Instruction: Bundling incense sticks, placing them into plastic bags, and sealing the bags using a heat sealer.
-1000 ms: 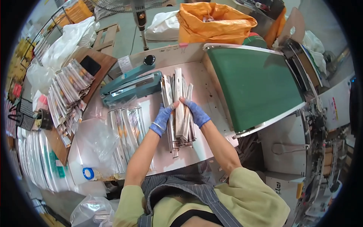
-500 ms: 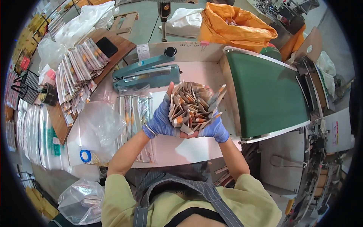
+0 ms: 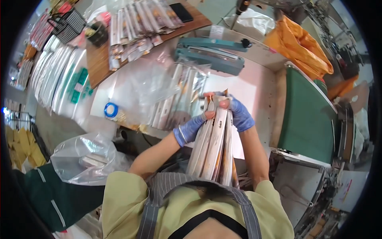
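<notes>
Close to my apron I hold a bundle of long, narrow paper packets, pale with orange patches. My left hand, in a blue fingerless glove, grips the bundle's left side. On its far right side, my gloved right hand has its fingers wrapped round the top ends. The packets slant down toward my body, and their lower ends reach the apron. To the left of my hands, similar packets in clear plastic lie on the white worktop. A loose clear plastic bag rests beside them.
A teal hand-lever bag sealer stands behind my hands. At the upper left, a wooden board bears more packets and a black phone. A green conveyor belt is to the right, with an orange sack beyond it.
The bundle, held with its folded ends facing up, has tipped and come toward my body, so its long sides now show. My right hand has shifted to the top ends. The view has swung left.
</notes>
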### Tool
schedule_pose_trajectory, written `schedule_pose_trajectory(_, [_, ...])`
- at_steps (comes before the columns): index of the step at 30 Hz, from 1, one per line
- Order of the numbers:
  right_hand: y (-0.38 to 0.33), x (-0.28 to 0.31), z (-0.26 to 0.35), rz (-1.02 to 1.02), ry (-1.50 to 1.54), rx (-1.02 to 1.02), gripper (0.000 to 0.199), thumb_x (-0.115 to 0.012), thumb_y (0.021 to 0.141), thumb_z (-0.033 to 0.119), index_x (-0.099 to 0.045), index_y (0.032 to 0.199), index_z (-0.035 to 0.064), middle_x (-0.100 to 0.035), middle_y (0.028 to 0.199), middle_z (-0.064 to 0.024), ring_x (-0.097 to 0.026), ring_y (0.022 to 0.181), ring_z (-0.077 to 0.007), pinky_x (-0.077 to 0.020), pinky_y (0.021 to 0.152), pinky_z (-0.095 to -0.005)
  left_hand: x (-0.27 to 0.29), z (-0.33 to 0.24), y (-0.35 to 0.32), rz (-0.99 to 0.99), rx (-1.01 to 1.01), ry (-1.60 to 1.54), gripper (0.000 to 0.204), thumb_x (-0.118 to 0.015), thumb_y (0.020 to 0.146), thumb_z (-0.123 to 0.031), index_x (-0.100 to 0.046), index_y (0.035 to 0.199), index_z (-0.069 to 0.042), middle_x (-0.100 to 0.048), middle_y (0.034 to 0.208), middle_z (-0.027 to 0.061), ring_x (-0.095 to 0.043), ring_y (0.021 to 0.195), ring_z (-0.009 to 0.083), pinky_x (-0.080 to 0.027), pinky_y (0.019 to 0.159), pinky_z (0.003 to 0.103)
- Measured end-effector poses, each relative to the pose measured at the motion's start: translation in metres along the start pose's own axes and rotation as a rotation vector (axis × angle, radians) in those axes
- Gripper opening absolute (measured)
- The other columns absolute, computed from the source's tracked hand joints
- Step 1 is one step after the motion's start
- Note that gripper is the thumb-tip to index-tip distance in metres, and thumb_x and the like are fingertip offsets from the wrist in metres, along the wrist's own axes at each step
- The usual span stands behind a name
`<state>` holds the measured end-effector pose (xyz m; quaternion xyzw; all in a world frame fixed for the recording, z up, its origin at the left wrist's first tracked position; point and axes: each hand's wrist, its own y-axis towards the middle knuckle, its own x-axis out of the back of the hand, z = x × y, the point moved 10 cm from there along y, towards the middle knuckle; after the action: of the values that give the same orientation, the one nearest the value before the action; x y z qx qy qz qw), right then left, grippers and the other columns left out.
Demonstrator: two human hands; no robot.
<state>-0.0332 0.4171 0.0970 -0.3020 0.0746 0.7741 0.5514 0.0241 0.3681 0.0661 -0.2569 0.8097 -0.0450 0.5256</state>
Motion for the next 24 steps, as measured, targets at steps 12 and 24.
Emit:
schedule_pose_trajectory(12, [0.106,-0.086,-0.139,0.134,-0.055,-0.244,0.033,-0.063,0.071,0.020,-0.059,0.095,-0.0022,-0.062,0.085,-0.0111,-0.060,0.071,-0.0182,-0.0497,0.070,-0.0296,0.120,-0.136,-0.169,-1.049,-0.944,2.082,0.045,-0.056,0.070,-0.005,-0.051,0.115,-0.004,-0.053,0.109,0.0159,-0.055,0.083,0.0344,-0.046,0.073,0.036])
schedule_pose_trajectory(24, [0.018,-0.040,-0.020,-0.176,-0.507,0.597,0.090,-0.063,0.072,0.050,-0.021,0.135,0.0013,-0.034,0.131,-0.0135,-0.039,0.115,-0.0224,-0.0335,0.096,-0.0331,0.109,-0.020,-0.032,0.134,-0.589,-0.067,0.032,-0.042,0.090,-0.028,-0.053,0.106,-0.002,-0.058,0.093,0.0062,-0.056,0.077,0.0142,-0.049,0.072,0.029])
